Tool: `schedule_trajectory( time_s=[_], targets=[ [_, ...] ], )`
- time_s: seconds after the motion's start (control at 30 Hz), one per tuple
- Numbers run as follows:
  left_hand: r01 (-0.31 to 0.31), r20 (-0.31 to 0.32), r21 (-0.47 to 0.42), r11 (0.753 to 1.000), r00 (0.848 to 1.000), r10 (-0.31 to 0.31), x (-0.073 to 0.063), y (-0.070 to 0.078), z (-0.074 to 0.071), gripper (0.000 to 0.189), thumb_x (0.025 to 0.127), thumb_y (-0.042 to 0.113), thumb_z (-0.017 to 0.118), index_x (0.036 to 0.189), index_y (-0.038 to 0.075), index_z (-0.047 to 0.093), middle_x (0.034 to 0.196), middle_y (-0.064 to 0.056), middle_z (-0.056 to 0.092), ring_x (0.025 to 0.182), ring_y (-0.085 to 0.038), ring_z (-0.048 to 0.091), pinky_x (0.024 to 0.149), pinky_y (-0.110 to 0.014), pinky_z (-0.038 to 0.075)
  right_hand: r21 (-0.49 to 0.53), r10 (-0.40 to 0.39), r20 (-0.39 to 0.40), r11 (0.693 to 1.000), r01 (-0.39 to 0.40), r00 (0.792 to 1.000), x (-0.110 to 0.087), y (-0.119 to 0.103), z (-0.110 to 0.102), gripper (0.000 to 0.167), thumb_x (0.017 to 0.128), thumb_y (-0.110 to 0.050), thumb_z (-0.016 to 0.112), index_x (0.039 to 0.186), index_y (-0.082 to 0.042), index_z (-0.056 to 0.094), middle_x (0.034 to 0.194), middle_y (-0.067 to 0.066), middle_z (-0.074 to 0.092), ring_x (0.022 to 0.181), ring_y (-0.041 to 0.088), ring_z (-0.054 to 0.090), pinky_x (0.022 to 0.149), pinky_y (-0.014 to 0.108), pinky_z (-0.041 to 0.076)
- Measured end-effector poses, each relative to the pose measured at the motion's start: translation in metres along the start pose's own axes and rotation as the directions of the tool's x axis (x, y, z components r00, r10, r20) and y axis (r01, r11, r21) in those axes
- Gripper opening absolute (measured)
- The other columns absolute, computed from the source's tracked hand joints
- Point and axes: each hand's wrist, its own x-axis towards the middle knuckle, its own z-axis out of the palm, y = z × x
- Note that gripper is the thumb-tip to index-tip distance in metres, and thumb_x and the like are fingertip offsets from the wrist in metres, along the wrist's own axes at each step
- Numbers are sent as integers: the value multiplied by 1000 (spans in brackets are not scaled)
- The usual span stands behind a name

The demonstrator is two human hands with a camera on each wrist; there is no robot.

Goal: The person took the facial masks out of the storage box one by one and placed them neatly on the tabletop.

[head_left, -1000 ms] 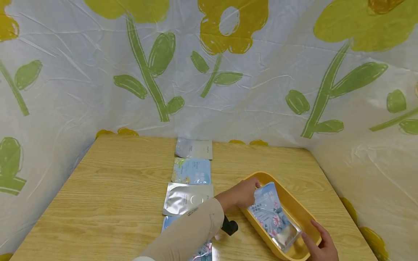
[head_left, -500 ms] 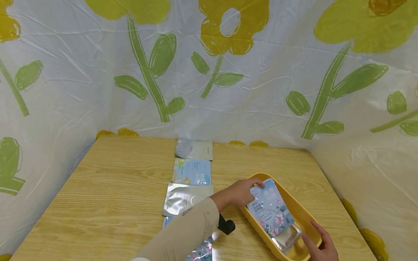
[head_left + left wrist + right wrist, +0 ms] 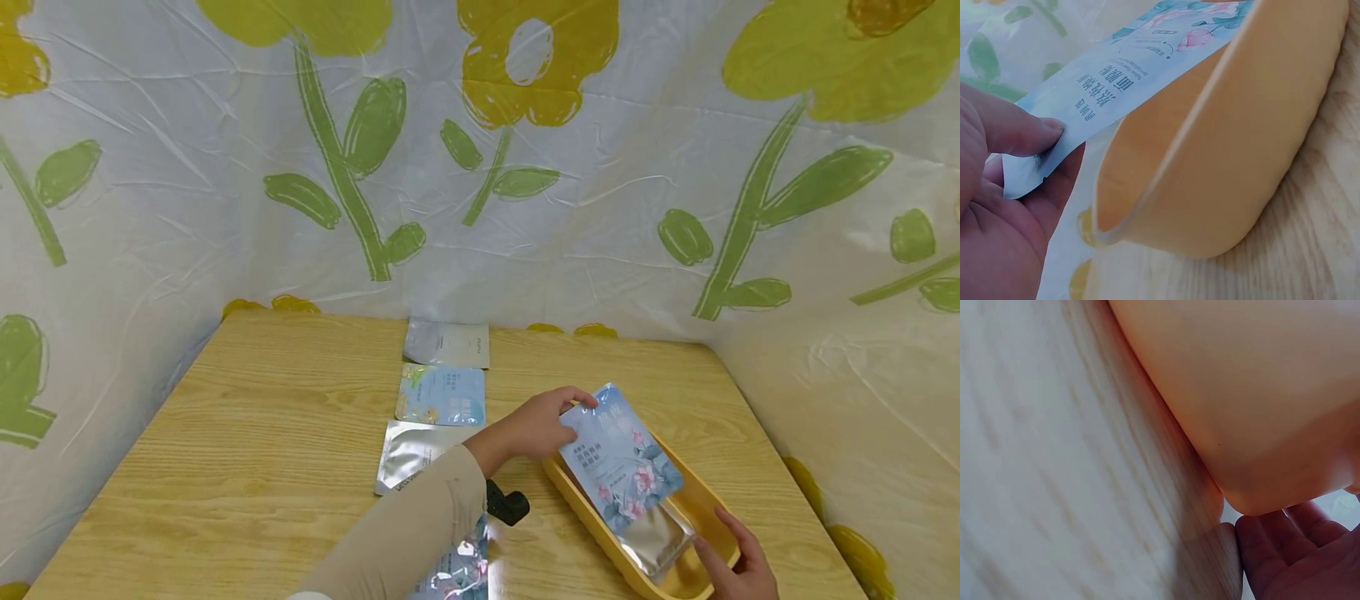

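My left hand pinches one corner of a blue sheet mask packet printed with pink flowers, thumb on top and fingers beneath in the left wrist view. The packet slants up over the rim of a yellow plastic bin. Below its lower end, a silver packet lies inside the bin. At the bin's near right corner, my right hand grips the wall. In the right wrist view its fingers reach along the underside of the bin.
Left of the bin, several sheet mask packets run in a column: a pale one, a light blue one, a silver one and a flowered one. My left sleeve crosses them. A floral cloth hangs around the wooden table.
My left hand has raised the blue packet from inside the bin to over its rim, uncovering more of the silver packet. My right hand has stayed at the corner.
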Motion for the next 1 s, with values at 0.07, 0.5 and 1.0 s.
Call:
schedule_trajectory(
  time_s=[0.07, 0.5, 1.0],
  targets=[
    [-3, -9, -11, 1000, 1000, 3, -1, 0, -4, 45, 95, -5, 58, 129, 24, 60, 117, 1, 60, 56, -13, 53, 44, -23, 35, 16, 2, -2, 1000, -2, 1000, -1, -1, 0, 52, 88, 11, 68, 110, -35, 71, 92, -19, 63, 73, 1, 61, 54, 21, 53],
    [-18, -54, -87, 996, 998, 13, -8, -9, -29, 43, 97, -2, 59, 132, 21, 57, 105, 4, 65, 80, -15, 61, 49, -28, 36, 142, -82, 97, 988, 68, 992, -2, 4, -2, 52, 89, 16, 62, 115, -29, 73, 94, -12, 65, 71, 7, 65, 50, 27, 55],
    [-25, -212, -173, 985, 977, -12, -9, -26, -74, 46, 94, -7, 60, 135, 14, 55, 113, -6, 66, 92, -19, 66, 69, -28, 50, 103, -61, 133, 994, 47, 989, -4, 1, -4, 53, 90, 13, 63, 113, -33, 72, 93, -13, 65, 73, 6, 65, 51, 29, 56]
  ],
)
